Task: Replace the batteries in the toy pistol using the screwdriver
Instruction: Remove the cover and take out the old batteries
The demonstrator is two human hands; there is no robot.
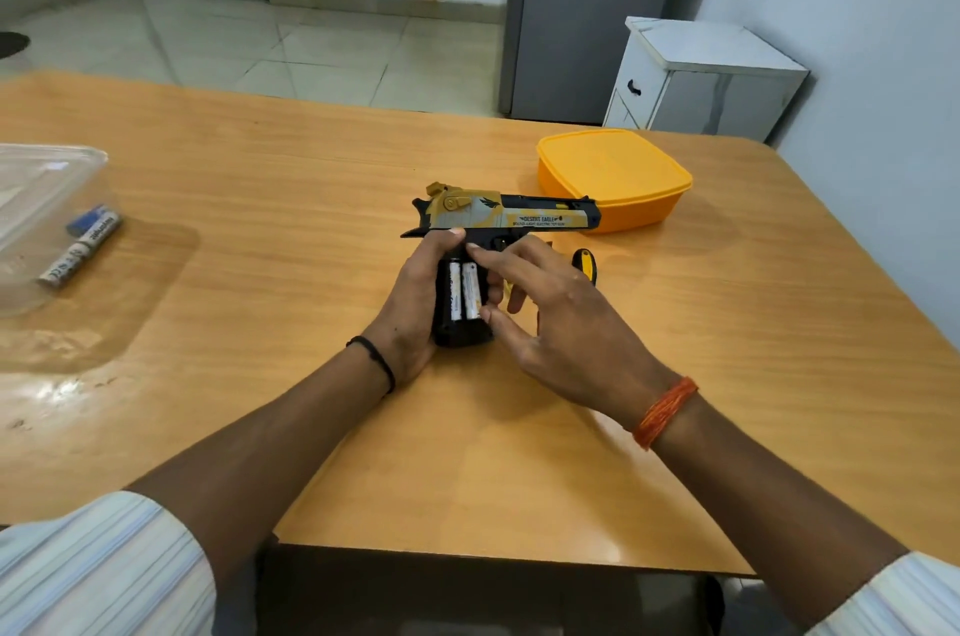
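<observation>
You are seated at a wooden table (260,178), looking down at your two bare hands. The toy pistol (511,214) lies on its side in the middle of the table, barrel pointing right, grip toward you. The grip's battery compartment is uncovered, and two white batteries (464,291) sit side by side inside it.

Your left hand (413,308) wraps around the left side of the grip, holding it, with the thumb up near the slide. Your right hand (550,318) pinches the right-hand battery lengthwise: the index fingertip touches its far end and the thumb its near end.

The screwdriver (585,264), with a yellow and black handle, lies on the table just beyond your right hand, partly hidden by it. An orange lidded box (615,175) sits behind the pistol's barrel. At the far left, a clear plastic container (36,183) holds loose batteries (83,243).
</observation>
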